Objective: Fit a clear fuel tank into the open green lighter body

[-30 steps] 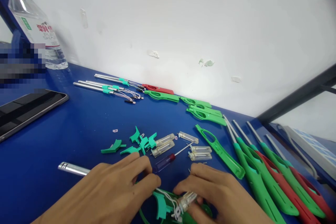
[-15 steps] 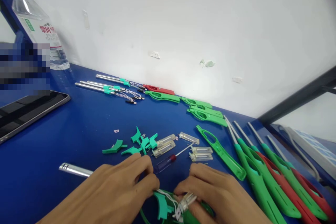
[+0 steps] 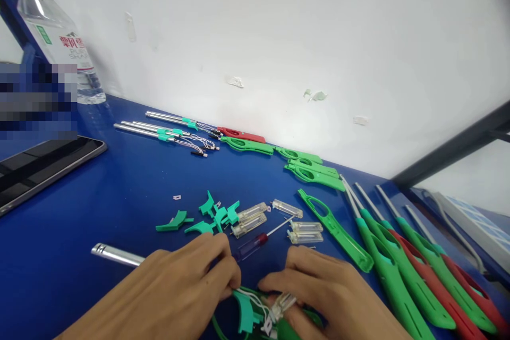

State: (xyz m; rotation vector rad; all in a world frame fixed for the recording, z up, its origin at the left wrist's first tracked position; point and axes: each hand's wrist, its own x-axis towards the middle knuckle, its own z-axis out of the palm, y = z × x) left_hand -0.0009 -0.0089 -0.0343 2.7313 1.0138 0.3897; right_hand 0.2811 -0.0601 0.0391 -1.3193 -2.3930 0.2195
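Observation:
My left hand lies over a long lighter whose metal tube sticks out to the left on the blue table. Its fingertips pinch the thin white wires beside a teal trigger piece. My right hand grips a small clear fuel cartridge against the green lighter shell at the bottom edge. Both hands nearly touch over the part.
Loose teal triggers, clear cartridges and a small red-handled screwdriver lie just beyond my hands. Finished green and red lighters fan out at right; more shells and tube assemblies line the wall. A phone and water bottle stand left.
Both hands stay over the lighter; my right fingers have shifted slightly left on the cartridge. The view has drifted a little.

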